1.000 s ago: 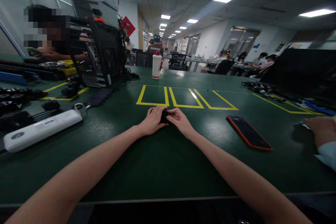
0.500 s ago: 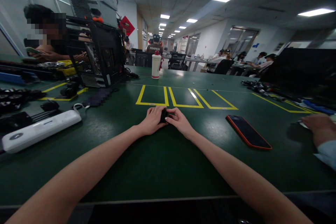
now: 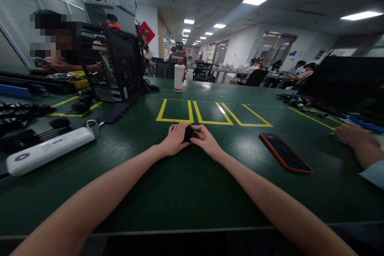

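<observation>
Both my arms reach forward over a dark green table point(image 3: 168, 192). My left hand point(image 3: 175, 139) and my right hand point(image 3: 205, 140) meet in the middle and together grip a small black object point(image 3: 188, 133), mostly hidden by my fingers. The hands rest on the table just in front of three yellow taped boxes point(image 3: 210, 114).
A phone with an orange rim point(image 3: 285, 152) lies to the right. A white power strip point(image 3: 49, 150) and black parts point(image 3: 18, 110) lie on the left, behind them an open computer case point(image 3: 115, 64) and a seated person. A white bottle point(image 3: 179, 77) stands far back. Another person's hand point(image 3: 355, 139) rests at right.
My hands stay together on the small black object. The other person's hand at the right edge has slid slightly farther onto the table.
</observation>
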`<action>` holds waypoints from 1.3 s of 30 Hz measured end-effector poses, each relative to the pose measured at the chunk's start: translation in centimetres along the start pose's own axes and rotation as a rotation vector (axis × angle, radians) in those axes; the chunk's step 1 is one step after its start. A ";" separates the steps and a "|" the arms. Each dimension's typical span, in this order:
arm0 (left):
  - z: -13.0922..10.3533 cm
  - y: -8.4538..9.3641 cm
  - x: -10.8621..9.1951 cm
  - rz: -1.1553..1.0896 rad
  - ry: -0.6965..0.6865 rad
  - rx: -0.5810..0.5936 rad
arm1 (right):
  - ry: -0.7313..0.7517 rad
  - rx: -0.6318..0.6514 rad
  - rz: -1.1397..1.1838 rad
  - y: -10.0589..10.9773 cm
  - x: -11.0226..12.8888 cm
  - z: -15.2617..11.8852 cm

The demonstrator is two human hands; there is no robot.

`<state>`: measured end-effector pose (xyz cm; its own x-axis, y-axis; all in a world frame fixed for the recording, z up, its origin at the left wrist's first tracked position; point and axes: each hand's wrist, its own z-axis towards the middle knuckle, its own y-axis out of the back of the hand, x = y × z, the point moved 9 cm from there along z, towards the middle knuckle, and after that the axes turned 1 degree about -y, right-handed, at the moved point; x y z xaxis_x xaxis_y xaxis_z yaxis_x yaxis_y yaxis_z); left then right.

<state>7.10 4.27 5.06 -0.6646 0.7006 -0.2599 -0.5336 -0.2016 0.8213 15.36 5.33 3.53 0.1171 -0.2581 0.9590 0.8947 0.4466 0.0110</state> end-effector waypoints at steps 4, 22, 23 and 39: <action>0.0 0.0 0.1 0.009 0.004 -0.010 | 0.018 -0.070 -0.053 0.6 -0.1 0.1; 0.0 0.1 0.0 0.013 0.005 0.002 | -0.006 -0.071 -0.025 0.9 -0.9 0.1; 0.0 0.1 0.0 0.013 0.004 -0.001 | -0.001 -0.087 -0.040 1.1 -0.8 0.1; 0.0 -0.2 0.1 0.012 0.002 0.002 | -0.001 -0.044 -0.015 0.6 -0.7 0.1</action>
<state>7.12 4.40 4.83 -0.6723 0.6964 -0.2512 -0.5244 -0.2084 0.8256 15.75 5.85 2.88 0.1035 -0.2638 0.9590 0.9144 0.4045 0.0126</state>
